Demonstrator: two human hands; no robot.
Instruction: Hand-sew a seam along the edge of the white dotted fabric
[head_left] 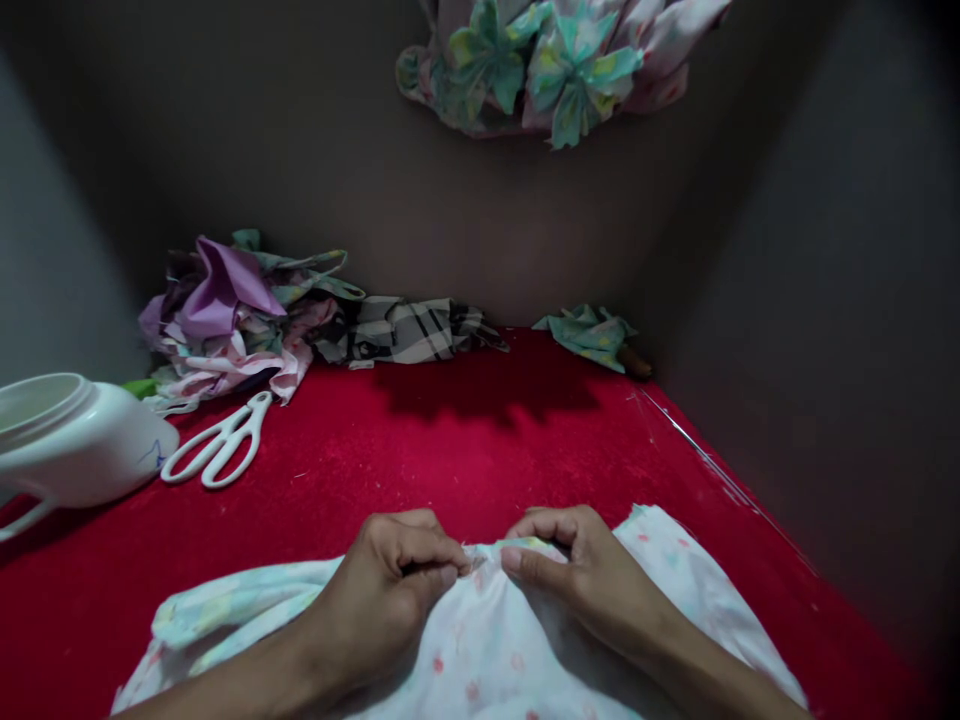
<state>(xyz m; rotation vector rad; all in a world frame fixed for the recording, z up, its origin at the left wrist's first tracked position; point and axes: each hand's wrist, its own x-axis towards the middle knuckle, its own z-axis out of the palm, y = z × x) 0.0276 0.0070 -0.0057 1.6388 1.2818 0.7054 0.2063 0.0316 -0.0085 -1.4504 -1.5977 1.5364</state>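
A white cloth [480, 645] with pink dots and a pale green and yellow patterned band lies across the front of the red surface. My left hand [401, 570] pinches its upper edge between thumb and fingers. Just to the right, my right hand [574, 575] grips the same edge, thumb on top. The fabric is gathered into small folds between the two hands. Whether a needle or pin is in my left fingertips is too small to tell. A folded patterned strip [240, 600] of the cloth lies beside my left forearm.
White-handled scissors [225, 445] lie at left beside a white plastic container [97, 440] on its side. Behind them is a heap of fabric scraps [232, 300], with plaid cloth [412, 330] alongside. A green scrap [589, 335] sits at the back right. Bow-trimmed fabric [562, 70] hangs above.
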